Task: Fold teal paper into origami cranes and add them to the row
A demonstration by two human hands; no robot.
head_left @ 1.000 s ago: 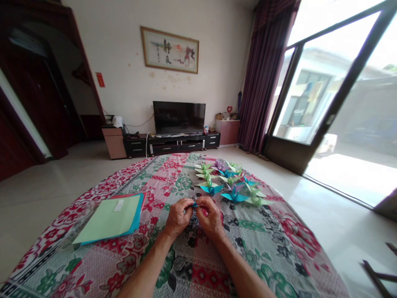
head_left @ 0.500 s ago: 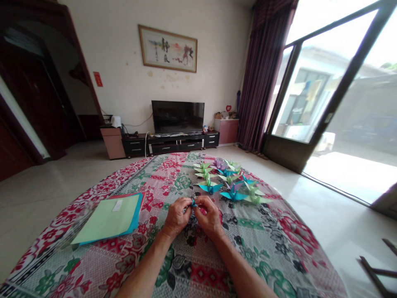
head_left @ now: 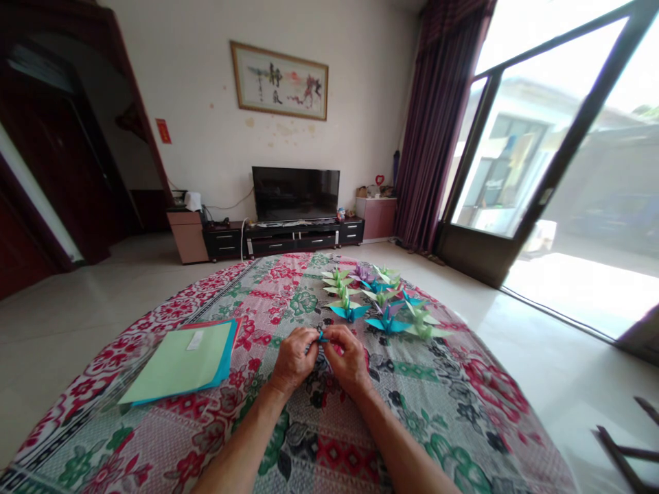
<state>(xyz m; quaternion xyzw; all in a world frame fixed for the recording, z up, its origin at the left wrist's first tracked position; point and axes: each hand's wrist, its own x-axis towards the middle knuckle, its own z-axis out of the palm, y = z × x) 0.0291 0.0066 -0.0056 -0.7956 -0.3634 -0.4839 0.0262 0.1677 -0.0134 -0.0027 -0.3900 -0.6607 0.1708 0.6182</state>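
Observation:
Between my fingertips is a small piece of folded blue paper (head_left: 322, 337), most of it hidden by the fingers. My left hand (head_left: 297, 355) pinches it from the left, and my right hand (head_left: 346, 358) pinches it from the right, with the two hands almost touching above the tablecloth. Just beyond my right hand stand several folded paper cranes, among them a blue crane (head_left: 349, 311), another blue crane (head_left: 388, 321) and a light green crane (head_left: 423, 322). Purple cranes (head_left: 362, 273) sit farther back in the group.
A flowered cloth (head_left: 206, 439) covers the round table. On its left lies a stack of square paper (head_left: 180, 363), light green on top, with blue and red sheets beneath and a small white slip (head_left: 195, 340). A television (head_left: 295, 194) stands beyond; a glass door (head_left: 556, 151) is at right.

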